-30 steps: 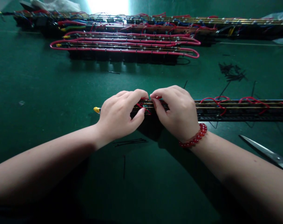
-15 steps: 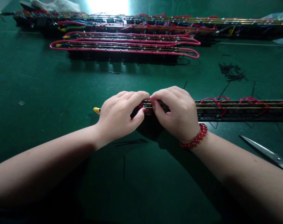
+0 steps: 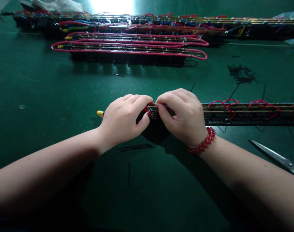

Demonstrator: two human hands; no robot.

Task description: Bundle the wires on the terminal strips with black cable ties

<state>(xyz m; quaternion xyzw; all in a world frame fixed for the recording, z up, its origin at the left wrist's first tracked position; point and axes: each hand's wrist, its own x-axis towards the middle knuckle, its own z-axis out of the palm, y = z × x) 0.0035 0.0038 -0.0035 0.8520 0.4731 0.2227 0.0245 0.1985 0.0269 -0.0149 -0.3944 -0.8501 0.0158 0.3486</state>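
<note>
A long black wired strip (image 3: 246, 112) with brass rails and red wires lies across the green table (image 3: 52, 96). My left hand (image 3: 127, 116) is wrapped over its left part, near the yellow end piece (image 3: 99, 113), with thumb and forefinger on either side of the rails. Just to the right, my right hand (image 3: 183, 112) has thumb and forefinger pinched together over the rails; whatever is between those fingertips is too small to make out. Red and green wires show in the small gap between the hands.
Scissors (image 3: 277, 158) lie at the right. Black ties form a pile (image 3: 242, 74) at the upper right, and a few loose ties (image 3: 137, 147) rest below my hands. Strips edged with thick red cable (image 3: 129, 53) and longer wired assemblies (image 3: 161, 21) stretch across the back.
My left fingertips have drawn slightly to the left, so the gap between my hands is a little wider. My right hand has barely moved.
</note>
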